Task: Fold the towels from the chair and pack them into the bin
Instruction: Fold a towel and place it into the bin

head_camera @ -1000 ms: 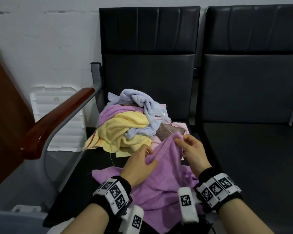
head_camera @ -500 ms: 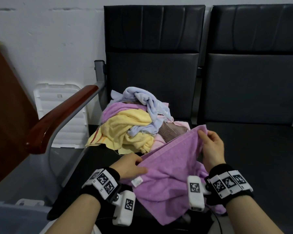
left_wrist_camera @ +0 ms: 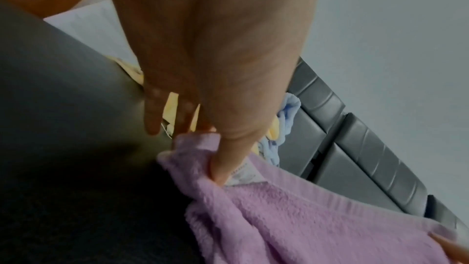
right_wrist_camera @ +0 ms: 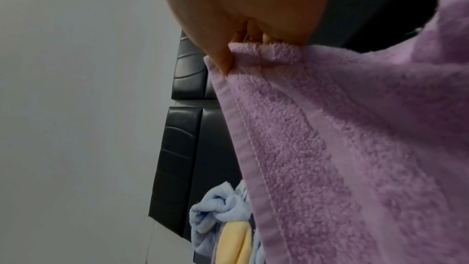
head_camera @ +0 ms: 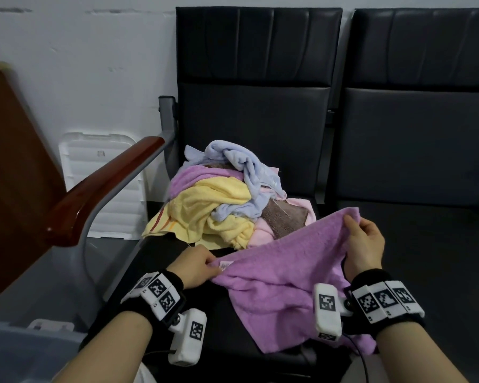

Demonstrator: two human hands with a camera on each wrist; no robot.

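Left hand (head_camera: 197,268) pinches the purple towel (head_camera: 282,272) at its label corner, right hand (head_camera: 364,241) pinches the far corner, stretching the top edge above the chair seat (head_camera: 161,252). Soft, limp terry, likely light: corners are the hold, or it sags.

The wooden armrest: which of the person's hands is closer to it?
Left. The left hand is just right of the armrest, pinching the purple towel; the right hand is farther right.
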